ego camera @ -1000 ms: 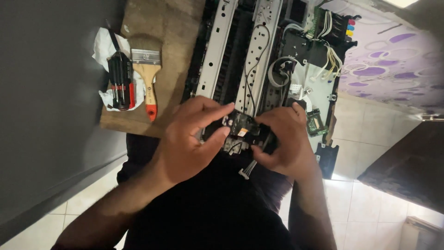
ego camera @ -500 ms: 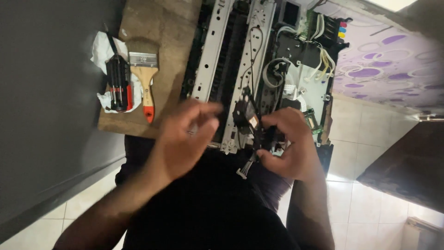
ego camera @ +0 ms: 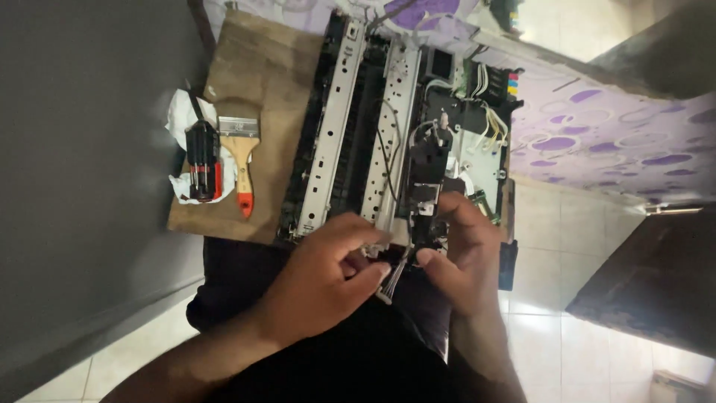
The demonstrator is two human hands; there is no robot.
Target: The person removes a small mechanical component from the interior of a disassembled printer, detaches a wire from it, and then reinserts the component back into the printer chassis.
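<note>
Head view: at far left we see a grey wall (ego camera: 82,186), then a brown board (ego camera: 261,82) carrying white paper (ego camera: 179,119), a black-and-red screwdriver (ego camera: 201,160) and a brush (ego camera: 240,153) with a wooden, red-tipped handle lying just beside it. Right of these, on the same board, sits the opened printer frame (ego camera: 373,134), with two pale metal rails (ego camera: 332,127) running near to far and wiring and a circuit board (ego camera: 485,149) on its right side. Our left hand (ego camera: 321,280) is at the near edge of the frame, thumb and fingers pinched narrowly on a thin white cable end (ego camera: 391,276). Just right, our right hand (ego camera: 459,254) is curled around a black part (ego camera: 426,201) that stands at the frame's near right end, fingers wrapped on it. Beyond lies a purple-patterned cloth (ego camera: 597,127), with pale floor tiles (ego camera: 567,261) nearer.
</note>
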